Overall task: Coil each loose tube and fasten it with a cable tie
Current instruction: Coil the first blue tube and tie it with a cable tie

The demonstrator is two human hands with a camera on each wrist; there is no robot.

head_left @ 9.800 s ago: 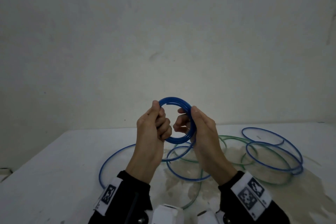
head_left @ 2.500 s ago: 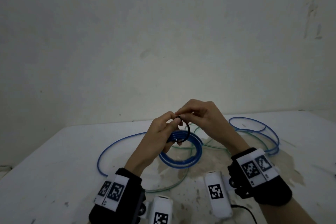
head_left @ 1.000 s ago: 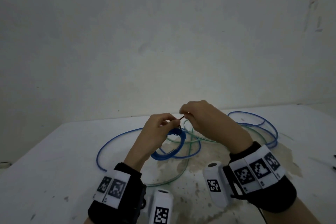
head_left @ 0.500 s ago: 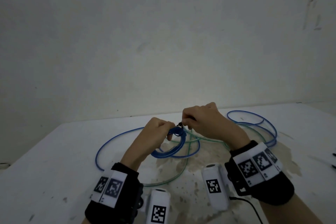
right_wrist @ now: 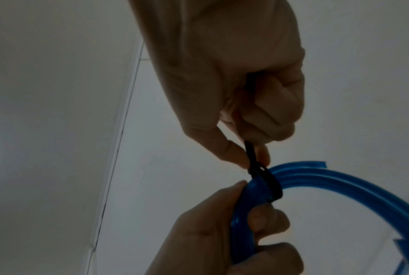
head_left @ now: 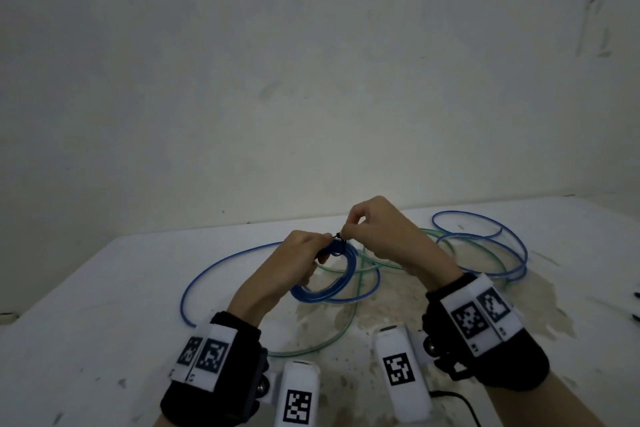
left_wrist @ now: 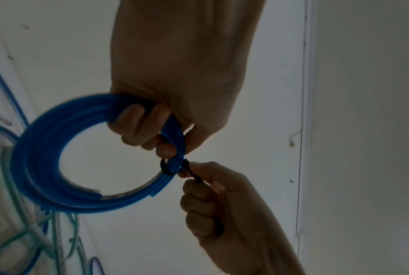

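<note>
My left hand [head_left: 304,253] grips a coiled blue tube [head_left: 346,274] just above the white table [head_left: 104,305], fingers curled round the bundle [left_wrist: 45,148]. A black cable tie [left_wrist: 172,167] is looped tight round the coil beside those fingers. My right hand [head_left: 360,229] pinches the tie's tail [right_wrist: 249,150] between thumb and forefinger, with the rest of the tail running into the curled palm. In the right wrist view the tie's band [right_wrist: 272,184] crosses the blue coil [right_wrist: 339,184]. Both cut tube ends show.
Loose blue tubes [head_left: 485,243] and a green tube [head_left: 349,322] lie looped over a stained patch of the table. One long blue loop [head_left: 194,281] reaches left. A pale wall [head_left: 311,80] stands right behind the table. Dark small items [head_left: 636,305] lie at the right edge.
The wide tie loop seen 2.5 s ago has drawn tight round the coil. My right hand has pulled the tail up and away. Both hands sit slightly lower than a second ago.
</note>
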